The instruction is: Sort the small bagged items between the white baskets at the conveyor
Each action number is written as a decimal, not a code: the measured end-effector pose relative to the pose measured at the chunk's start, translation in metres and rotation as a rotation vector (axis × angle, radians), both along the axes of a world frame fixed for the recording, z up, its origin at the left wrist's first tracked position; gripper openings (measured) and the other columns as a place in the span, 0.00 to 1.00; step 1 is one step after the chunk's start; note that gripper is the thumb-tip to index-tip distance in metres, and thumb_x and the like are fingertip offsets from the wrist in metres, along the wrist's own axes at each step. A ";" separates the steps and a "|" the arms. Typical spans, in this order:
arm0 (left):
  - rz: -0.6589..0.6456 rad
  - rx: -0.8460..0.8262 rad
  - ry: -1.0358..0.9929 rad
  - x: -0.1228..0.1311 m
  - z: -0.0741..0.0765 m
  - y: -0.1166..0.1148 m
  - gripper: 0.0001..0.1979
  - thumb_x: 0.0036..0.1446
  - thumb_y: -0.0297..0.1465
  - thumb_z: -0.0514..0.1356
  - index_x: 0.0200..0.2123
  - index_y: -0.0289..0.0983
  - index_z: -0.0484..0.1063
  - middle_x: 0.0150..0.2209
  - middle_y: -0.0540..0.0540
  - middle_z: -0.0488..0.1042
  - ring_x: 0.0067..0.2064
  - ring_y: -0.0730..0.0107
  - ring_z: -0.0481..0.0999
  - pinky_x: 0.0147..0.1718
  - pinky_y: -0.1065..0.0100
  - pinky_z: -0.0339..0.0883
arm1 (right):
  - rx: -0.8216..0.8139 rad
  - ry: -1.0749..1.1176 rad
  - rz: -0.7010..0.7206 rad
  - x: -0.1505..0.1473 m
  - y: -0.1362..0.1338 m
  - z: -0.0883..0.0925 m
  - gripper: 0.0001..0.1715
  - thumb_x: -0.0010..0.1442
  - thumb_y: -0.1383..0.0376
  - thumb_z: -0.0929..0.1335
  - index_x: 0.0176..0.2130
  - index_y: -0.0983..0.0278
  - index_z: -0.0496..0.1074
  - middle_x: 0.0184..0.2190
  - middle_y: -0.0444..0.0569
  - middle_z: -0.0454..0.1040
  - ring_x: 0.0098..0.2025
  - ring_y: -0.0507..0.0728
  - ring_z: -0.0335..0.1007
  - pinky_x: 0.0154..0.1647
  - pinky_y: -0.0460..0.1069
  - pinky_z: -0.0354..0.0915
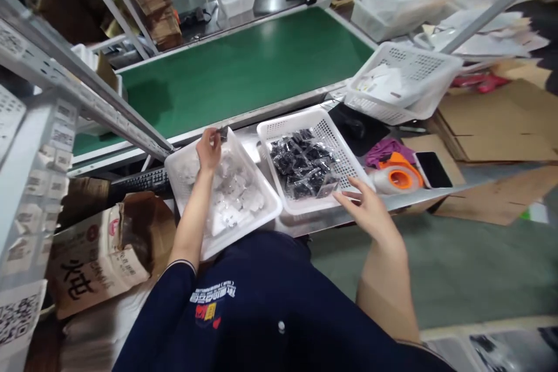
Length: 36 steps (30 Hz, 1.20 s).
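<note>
Head view: left hand (209, 152) fingers pinch dark part (223, 132); right hand (369, 209) open at basket (279, 125); QR labels (17, 315)

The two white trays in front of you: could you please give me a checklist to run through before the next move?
1. Left hand grip: ok, its fingertips pinch a small dark piece over the solid tray's far edge.
2. Right hand grip: cannot tell; its fingertips meet a clear packet at the basket's near corner.
3. Solid tray stock: ok, clear-bagged white parts fill it.
4. Basket stock: ok, black packets lie piled inside.
5. Tape dispenser and phone: ok, right of the basket, apart from both hands.
</note>
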State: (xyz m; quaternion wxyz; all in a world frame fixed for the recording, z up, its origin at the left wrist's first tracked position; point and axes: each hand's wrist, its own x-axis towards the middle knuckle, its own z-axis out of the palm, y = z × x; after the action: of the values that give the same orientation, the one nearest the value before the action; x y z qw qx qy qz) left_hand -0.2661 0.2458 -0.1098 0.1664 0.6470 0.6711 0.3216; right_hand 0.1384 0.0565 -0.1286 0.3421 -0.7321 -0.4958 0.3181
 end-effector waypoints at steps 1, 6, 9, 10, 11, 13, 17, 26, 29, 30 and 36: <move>-0.089 0.043 -0.106 0.008 0.009 -0.004 0.17 0.77 0.35 0.51 0.60 0.37 0.73 0.56 0.35 0.81 0.54 0.58 0.82 0.53 0.59 0.75 | 0.006 0.029 -0.023 -0.003 0.000 0.000 0.50 0.51 0.37 0.76 0.63 0.61 0.73 0.66 0.63 0.74 0.54 0.73 0.83 0.52 0.66 0.81; -0.574 0.048 -0.296 0.037 0.035 -0.025 0.35 0.69 0.45 0.65 0.74 0.48 0.59 0.74 0.40 0.66 0.72 0.49 0.69 0.66 0.52 0.68 | 0.201 0.115 -0.165 -0.032 0.013 0.015 0.37 0.53 0.43 0.77 0.55 0.60 0.78 0.57 0.58 0.82 0.49 0.68 0.84 0.56 0.66 0.79; -0.448 -0.109 -0.087 0.036 0.017 -0.050 0.38 0.62 0.36 0.70 0.72 0.40 0.62 0.75 0.34 0.62 0.77 0.43 0.58 0.75 0.48 0.53 | 0.296 0.101 -0.195 -0.035 0.015 0.028 0.33 0.56 0.45 0.77 0.55 0.59 0.79 0.54 0.57 0.83 0.47 0.66 0.83 0.56 0.65 0.79; -0.422 -0.226 -0.019 0.035 0.006 -0.062 0.38 0.58 0.33 0.73 0.69 0.37 0.66 0.74 0.32 0.63 0.78 0.41 0.57 0.75 0.46 0.52 | 0.304 0.097 -0.192 -0.033 0.014 0.030 0.32 0.56 0.46 0.77 0.55 0.58 0.79 0.53 0.56 0.83 0.47 0.66 0.83 0.56 0.65 0.79; -0.416 -0.356 0.035 0.035 -0.008 -0.074 0.38 0.52 0.31 0.76 0.65 0.36 0.69 0.72 0.29 0.65 0.77 0.37 0.57 0.75 0.44 0.54 | 0.303 0.095 -0.189 -0.030 0.012 0.030 0.31 0.56 0.46 0.77 0.54 0.58 0.79 0.53 0.56 0.83 0.46 0.66 0.83 0.55 0.65 0.79; -0.422 -0.563 0.088 0.039 -0.036 -0.101 0.41 0.41 0.28 0.80 0.60 0.35 0.73 0.70 0.27 0.67 0.76 0.27 0.56 0.72 0.39 0.57 | 0.282 0.097 -0.177 -0.026 0.010 0.028 0.31 0.56 0.47 0.78 0.53 0.59 0.79 0.52 0.55 0.84 0.45 0.65 0.83 0.54 0.64 0.79; -0.348 -0.601 0.084 0.061 -0.070 -0.139 0.37 0.44 0.22 0.76 0.59 0.34 0.73 0.71 0.25 0.65 0.76 0.20 0.54 0.70 0.33 0.55 | 0.239 0.120 -0.093 -0.042 0.012 0.021 0.30 0.57 0.46 0.76 0.53 0.60 0.79 0.50 0.56 0.84 0.45 0.64 0.83 0.53 0.64 0.79; -0.244 -0.374 -0.184 0.006 -0.022 -0.131 0.20 0.47 0.26 0.73 0.45 0.41 0.79 0.46 0.42 0.82 0.53 0.44 0.80 0.59 0.50 0.71 | 0.233 0.249 0.464 -0.117 0.013 0.037 0.23 0.66 0.52 0.74 0.56 0.59 0.78 0.53 0.55 0.81 0.48 0.63 0.83 0.53 0.61 0.79; -0.118 -0.233 -0.721 -0.009 -0.004 -0.142 0.21 0.36 0.28 0.78 0.37 0.39 0.79 0.35 0.48 0.80 0.41 0.56 0.80 0.50 0.57 0.74 | 0.218 0.326 0.598 -0.141 0.024 0.033 0.30 0.64 0.51 0.75 0.62 0.57 0.76 0.59 0.56 0.78 0.58 0.66 0.79 0.55 0.61 0.79; -0.082 -0.222 -0.844 -0.009 0.000 -0.147 0.23 0.34 0.29 0.79 0.36 0.39 0.79 0.34 0.49 0.80 0.39 0.59 0.79 0.48 0.58 0.75 | 0.203 0.363 0.631 -0.151 0.028 0.030 0.36 0.62 0.50 0.76 0.65 0.56 0.73 0.63 0.57 0.76 0.63 0.68 0.76 0.55 0.62 0.79; 0.257 -0.146 -1.266 0.005 -0.005 -0.171 0.24 0.41 0.35 0.72 0.45 0.40 0.76 0.42 0.48 0.83 0.43 0.62 0.83 0.49 0.61 0.78 | 0.190 0.475 0.849 -0.209 0.046 0.012 0.53 0.55 0.48 0.80 0.73 0.54 0.65 0.74 0.56 0.65 0.74 0.71 0.62 0.76 0.68 0.60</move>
State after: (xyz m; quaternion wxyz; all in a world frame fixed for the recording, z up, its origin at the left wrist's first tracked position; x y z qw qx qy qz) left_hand -0.2607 0.0749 -0.1148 0.5335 0.2339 0.5356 0.6114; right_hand -0.0707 0.1026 -0.1167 0.3512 -0.3385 -0.6853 0.5408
